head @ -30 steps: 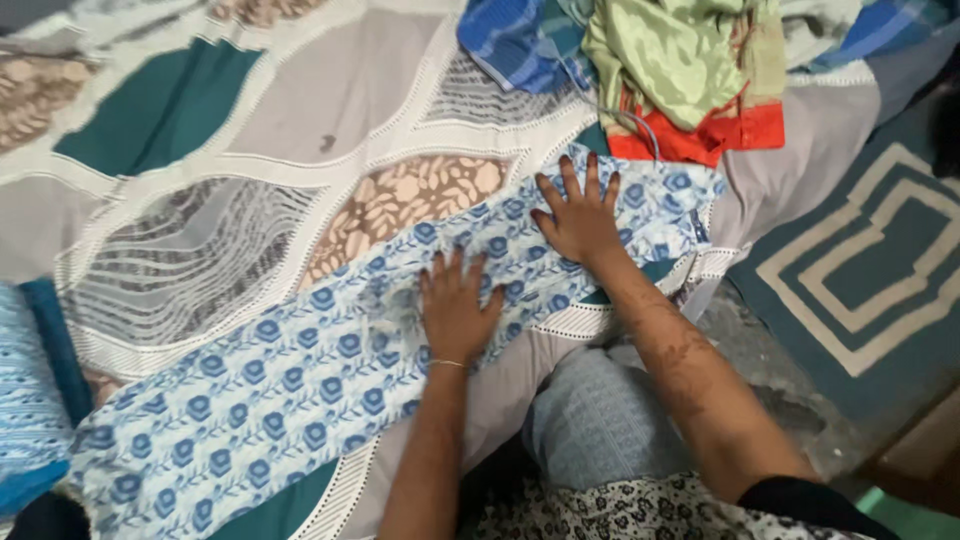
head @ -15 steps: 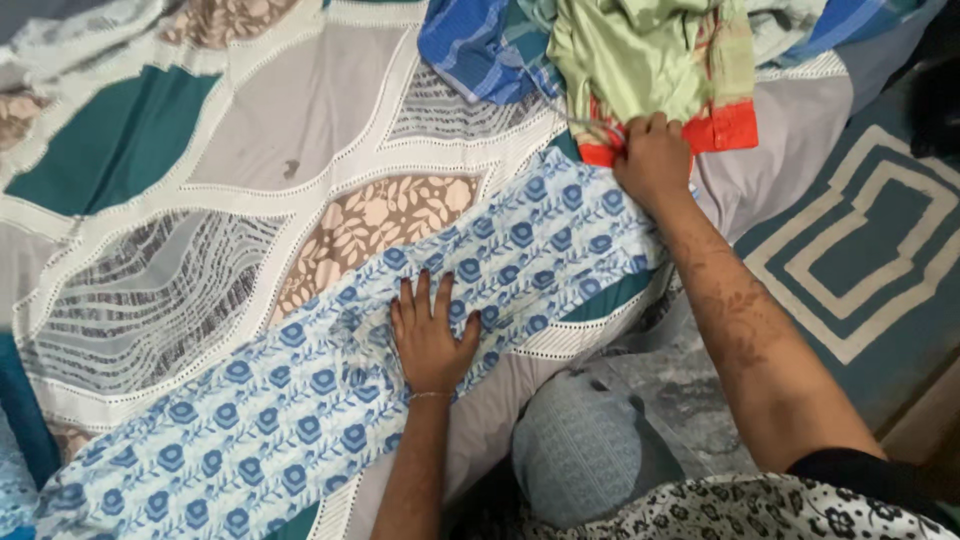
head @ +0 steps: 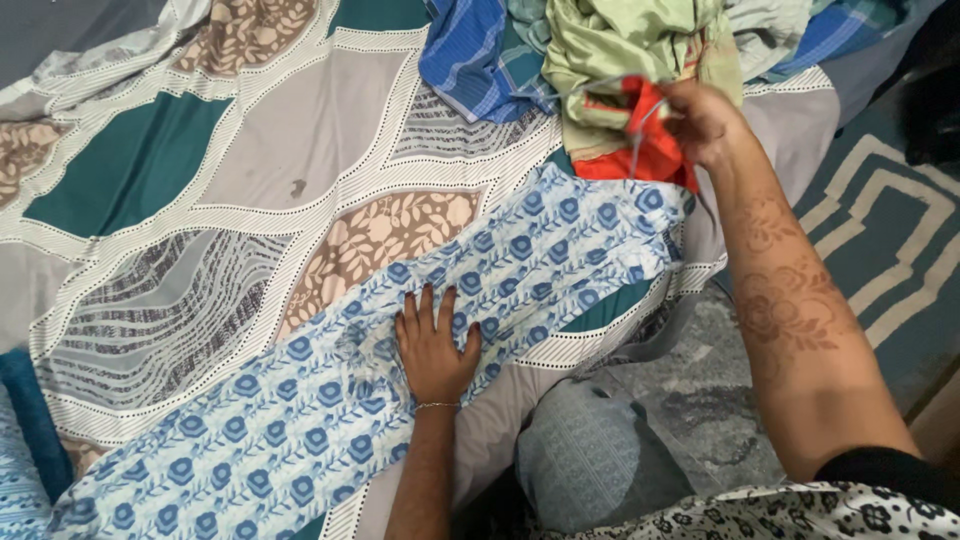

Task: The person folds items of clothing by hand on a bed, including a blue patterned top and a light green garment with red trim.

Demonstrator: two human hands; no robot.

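Note:
A long white cloth with blue flowers [head: 330,400] lies flat across the patterned bedsheet [head: 300,160], running from lower left to upper right. My left hand [head: 435,345] rests palm down on its middle, fingers spread. My right hand [head: 700,120] is at the cloth's far end, its fingers pinched on a thin light cord or string [head: 640,125] that hangs in front of a red-orange cloth [head: 650,150]. The red-orange cloth lies under a pale green garment [head: 620,45] in the pile.
A heap of clothes sits at the top of the bed, with a blue checked cloth [head: 470,55] beside the green one. A grey and beige patterned rug [head: 880,230] covers the floor at right. My knee in grey fabric [head: 590,460] is against the bed's edge.
My right hand has left the flowered cloth, gone up to the pile and taken hold of the cord by the red-orange cloth. My left hand stays pressed on the flowered cloth.

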